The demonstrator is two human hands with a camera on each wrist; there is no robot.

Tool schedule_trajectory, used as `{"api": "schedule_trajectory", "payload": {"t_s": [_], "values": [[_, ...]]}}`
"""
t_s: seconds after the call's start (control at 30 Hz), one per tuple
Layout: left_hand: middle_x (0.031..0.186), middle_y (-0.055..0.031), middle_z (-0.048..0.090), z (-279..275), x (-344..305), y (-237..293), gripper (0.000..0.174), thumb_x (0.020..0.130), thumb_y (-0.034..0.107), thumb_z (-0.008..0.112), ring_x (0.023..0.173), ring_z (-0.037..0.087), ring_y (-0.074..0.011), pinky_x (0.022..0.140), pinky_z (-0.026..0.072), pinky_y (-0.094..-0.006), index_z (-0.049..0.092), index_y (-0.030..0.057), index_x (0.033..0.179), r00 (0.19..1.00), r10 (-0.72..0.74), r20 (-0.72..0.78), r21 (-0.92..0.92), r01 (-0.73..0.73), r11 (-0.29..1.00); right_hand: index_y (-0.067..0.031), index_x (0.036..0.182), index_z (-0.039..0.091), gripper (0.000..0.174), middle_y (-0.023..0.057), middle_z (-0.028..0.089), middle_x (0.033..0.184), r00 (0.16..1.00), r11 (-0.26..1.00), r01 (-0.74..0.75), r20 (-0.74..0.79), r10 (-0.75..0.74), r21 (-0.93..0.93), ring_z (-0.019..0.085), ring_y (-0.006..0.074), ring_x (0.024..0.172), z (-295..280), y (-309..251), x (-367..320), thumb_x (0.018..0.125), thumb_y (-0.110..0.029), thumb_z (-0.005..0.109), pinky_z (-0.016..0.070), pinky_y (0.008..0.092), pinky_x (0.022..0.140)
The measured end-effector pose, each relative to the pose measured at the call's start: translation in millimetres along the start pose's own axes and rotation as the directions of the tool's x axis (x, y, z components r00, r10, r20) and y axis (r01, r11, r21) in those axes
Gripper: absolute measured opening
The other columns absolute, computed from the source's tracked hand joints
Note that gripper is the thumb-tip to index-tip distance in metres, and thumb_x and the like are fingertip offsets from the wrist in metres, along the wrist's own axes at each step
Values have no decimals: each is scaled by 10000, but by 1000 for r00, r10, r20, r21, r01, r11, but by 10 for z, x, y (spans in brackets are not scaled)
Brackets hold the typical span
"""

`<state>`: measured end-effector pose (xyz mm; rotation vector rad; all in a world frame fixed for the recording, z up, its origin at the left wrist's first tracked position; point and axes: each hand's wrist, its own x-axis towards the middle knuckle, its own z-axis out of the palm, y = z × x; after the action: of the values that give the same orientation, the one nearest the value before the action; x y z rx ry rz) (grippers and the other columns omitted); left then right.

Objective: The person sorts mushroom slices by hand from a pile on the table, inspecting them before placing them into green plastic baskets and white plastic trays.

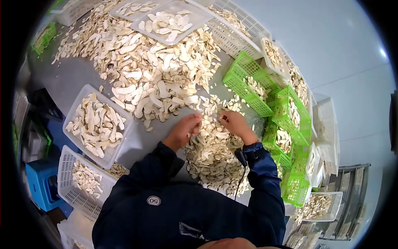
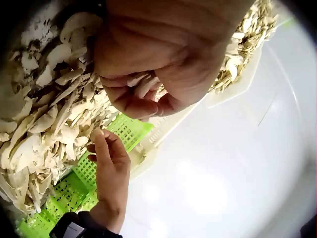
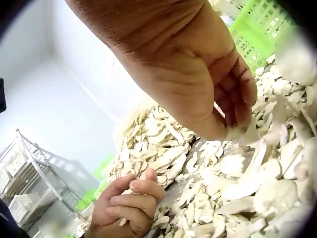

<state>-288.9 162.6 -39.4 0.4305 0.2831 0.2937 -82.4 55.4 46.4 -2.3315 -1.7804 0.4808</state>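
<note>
Pale dried mushroom slices (image 1: 215,153) lie heaped on the grey table in front of the person. Over the heap's left side, the left hand (image 1: 184,130) has its fingers curled. The left wrist view shows a few mushroom slices (image 2: 143,84) held inside those fingers. The right hand (image 1: 235,123) is opposite, low over the heap's upper right. Between its thumb and fingertips it pinches a pale mushroom slice (image 3: 241,133), partly hidden by the fingers.
A larger pile of slices (image 1: 145,66) spreads across the far table, with a translucent tray (image 1: 199,16) on it. Green baskets (image 1: 248,97) line the right side. At left stand a white tub (image 1: 124,141) of slices, a white crate (image 1: 66,178) and a blue stool (image 1: 39,182).
</note>
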Motion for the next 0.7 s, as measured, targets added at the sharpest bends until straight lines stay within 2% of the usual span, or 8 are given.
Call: {"api": "schedule_trajectory", "payload": {"t_s": [0.07, 0.1, 0.2, 0.23, 0.33, 0.5, 0.63, 0.7], "values": [[860, -14, 550, 45, -22, -5, 190, 974, 214, 551, 593, 415, -41, 476, 311, -194, 533, 67, 1092, 1000, -25, 9, 100, 24, 995, -60, 973, 667, 165, 122, 666, 804, 995, 983, -61, 93, 45, 175, 641, 254, 704, -93, -63, -82, 864, -182, 650, 507, 350, 670], [861, -17, 553, 29, -11, -23, 190, 973, 215, 553, 587, 412, -37, 468, 302, -193, 533, 66, 1090, 999, -36, 24, 127, 33, 991, -56, 1006, 672, 188, 77, 669, 816, 986, 927, -89, 162, 31, 364, 610, 149, 707, -71, -51, -116, 877, -192, 668, 494, 288, 675], [865, -24, 558, -44, 14, -47, 200, 973, 212, 549, 572, 404, -30, 452, 285, -193, 534, 62, 1104, 992, -95, 84, 146, 82, 986, -38, 991, 664, 177, 56, 661, 823, 932, 835, -43, 322, -164, 549, 582, 118, 719, -189, -205, -158, 881, -177, 668, 488, 277, 676], [865, -27, 560, -58, 25, -49, 204, 974, 210, 546, 567, 402, -28, 448, 281, -193, 533, 60, 1112, 987, -118, 109, 144, 102, 984, -27, 990, 653, 176, 75, 655, 832, 931, 859, -36, 330, -157, 510, 577, 123, 723, -252, -225, -155, 882, -165, 662, 486, 280, 682], [856, -24, 560, 37, -31, 3, 204, 978, 209, 541, 564, 396, -22, 449, 275, -187, 533, 57, 1113, 988, -103, 114, 135, 88, 987, -26, 996, 646, 187, 97, 639, 817, 997, 950, 22, 63, -43, 312, 567, 140, 705, -94, 219, 19, 869, -161, 664, 487, 288, 680], [845, -11, 560, 43, -26, -13, 187, 981, 205, 540, 560, 388, -26, 453, 271, -184, 534, 62, 1101, 987, -115, 110, 72, 107, 992, -28, 1045, 670, 267, 197, 666, 954, 969, 996, -3, -248, 24, 85, 644, 365, 837, 140, 530, 584, 818, -169, 662, 512, 411, 747], [856, -9, 558, 64, -30, 17, 202, 984, 207, 538, 581, 400, -35, 471, 289, -188, 535, 65, 1129, 991, -106, 83, 75, 100, 992, -28, 1008, 669, 260, 199, 646, 1018, 953, 993, 115, -283, -113, -11, 638, 364, 843, 251, 480, 839, 799, -181, 689, 510, 427, 766], [869, -16, 563, 45, -27, 6, 226, 985, 212, 536, 603, 398, -47, 485, 302, -200, 532, 72, 1161, 991, -89, 100, 86, 80, 993, -25, 950, 659, 219, 184, 653, 950, 971, 998, 64, -231, -62, 2, 638, 356, 813, 267, 456, 884, 796, -177, 691, 507, 413, 740]]}}
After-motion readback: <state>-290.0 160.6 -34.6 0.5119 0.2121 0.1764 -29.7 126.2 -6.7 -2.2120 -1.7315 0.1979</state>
